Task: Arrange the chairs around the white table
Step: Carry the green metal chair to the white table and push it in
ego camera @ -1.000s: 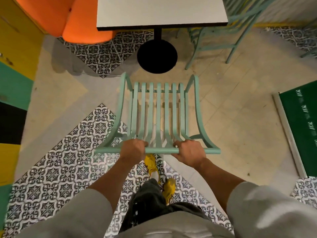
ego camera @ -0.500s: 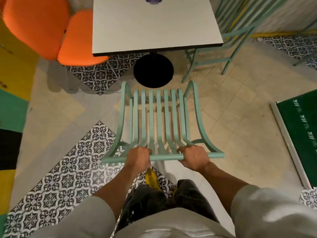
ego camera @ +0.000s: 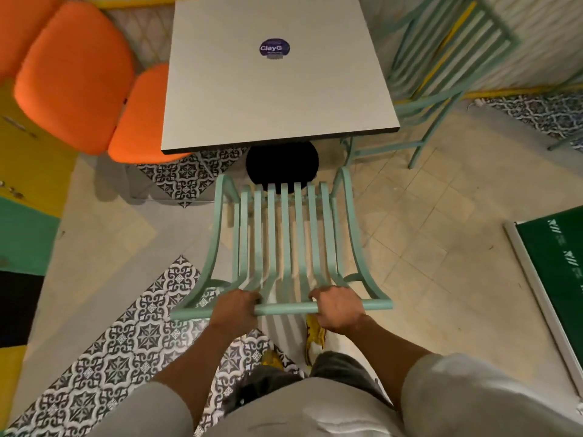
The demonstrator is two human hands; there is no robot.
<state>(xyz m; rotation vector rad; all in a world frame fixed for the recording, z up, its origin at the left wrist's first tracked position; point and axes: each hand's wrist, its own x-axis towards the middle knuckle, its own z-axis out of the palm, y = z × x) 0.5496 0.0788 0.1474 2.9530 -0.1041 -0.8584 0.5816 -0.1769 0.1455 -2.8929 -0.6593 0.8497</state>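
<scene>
A mint-green slatted chair (ego camera: 285, 244) stands straight in front of me, its seat front at the table's black round base (ego camera: 281, 164). My left hand (ego camera: 234, 310) and my right hand (ego camera: 338, 309) both grip its top rail. The white square table (ego camera: 277, 99) with a round purple sticker (ego camera: 275, 48) lies just beyond the chair. An orange padded chair (ego camera: 75, 77) sits at the table's left side. A second mint-green chair (ego camera: 441, 77) stands at the table's right side.
A green board with a white frame (ego camera: 555, 279) lies on the floor to my right. A yellow, green and black wall (ego camera: 22, 216) runs along the left. My yellow shoes (ego camera: 315, 335) show below the chair.
I have walked forward with the mint-green chair, bringing its seat front up to the table's base. Both hands have kept their grip on the top rail.
</scene>
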